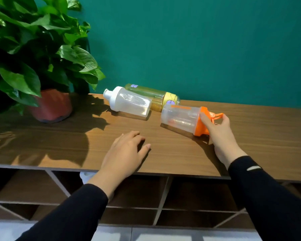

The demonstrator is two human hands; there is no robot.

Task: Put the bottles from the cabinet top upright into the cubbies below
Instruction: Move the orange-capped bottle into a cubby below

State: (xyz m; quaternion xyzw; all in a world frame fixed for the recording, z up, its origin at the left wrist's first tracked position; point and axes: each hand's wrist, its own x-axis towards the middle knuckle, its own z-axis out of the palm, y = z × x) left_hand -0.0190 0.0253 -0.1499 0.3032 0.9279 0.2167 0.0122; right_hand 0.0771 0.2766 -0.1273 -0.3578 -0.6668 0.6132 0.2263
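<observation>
Three bottles lie on their sides on the wooden cabinet top [250,136]. A clear bottle with an orange lid [181,118] lies to the right, and my right hand [219,134] grips its orange lid end. A clear bottle with a white cap [129,103] lies in the middle. Behind it, against the wall, rests a yellow bottle [155,95]. My left hand [125,152] lies flat on the cabinet top near the front edge, fingers apart, holding nothing. Open cubbies [198,192] run below the top; a white object [86,176] shows partly in one, behind my left forearm.
A leafy green plant in a red-brown pot [52,106] stands at the left of the cabinet top, casting shadows across the wood. A teal wall rises behind. A pale floor shows below the cubbies.
</observation>
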